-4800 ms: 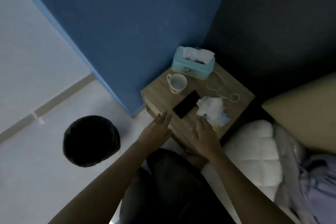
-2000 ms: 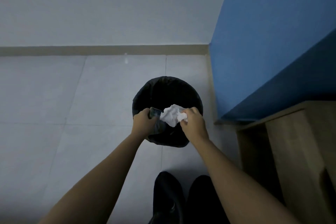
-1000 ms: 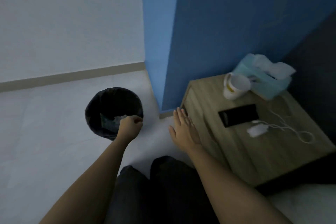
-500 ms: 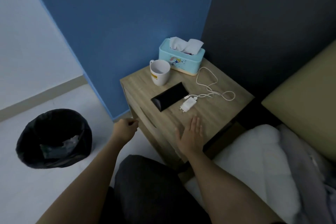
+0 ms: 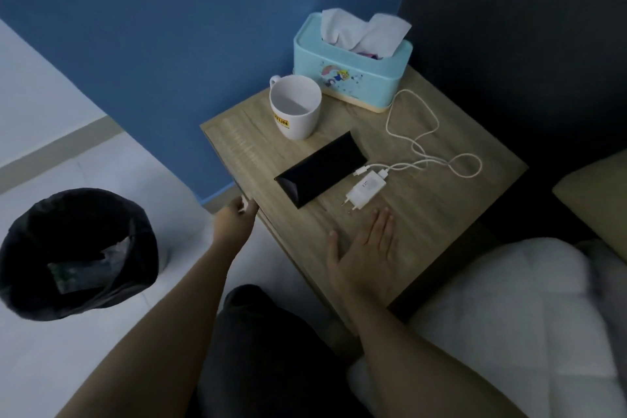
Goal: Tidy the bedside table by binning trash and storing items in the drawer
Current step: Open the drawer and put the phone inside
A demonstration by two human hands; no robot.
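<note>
The wooden bedside table (image 5: 441, 200) carries a black phone (image 5: 320, 173), a white charger plug (image 5: 366, 188) with its looped white cable (image 5: 412, 132), a white mug (image 5: 295, 108) and a light blue tissue box (image 5: 353, 78). My left hand (image 5: 234, 222) is at the table's front left side, fingers curled onto the top edge of the drawer front. My right hand (image 5: 366, 254) lies flat and open on the table top, fingertips just short of the charger plug. The black bin (image 5: 142, 224) stands on the floor to the left with crumpled trash (image 5: 81, 268) inside.
A blue wall runs behind the table and a dark wall lies to its right. A white quilted bed (image 5: 509, 299) and a tan pillow (image 5: 597, 193) sit close on the right. My dark-trousered legs are below the table's front, on pale floor tiles.
Both hands dropped the tissue and wrapper into the bin. My view swung back to the table; my left hand reached the drawer edge and my right hand settled flat on the top.
</note>
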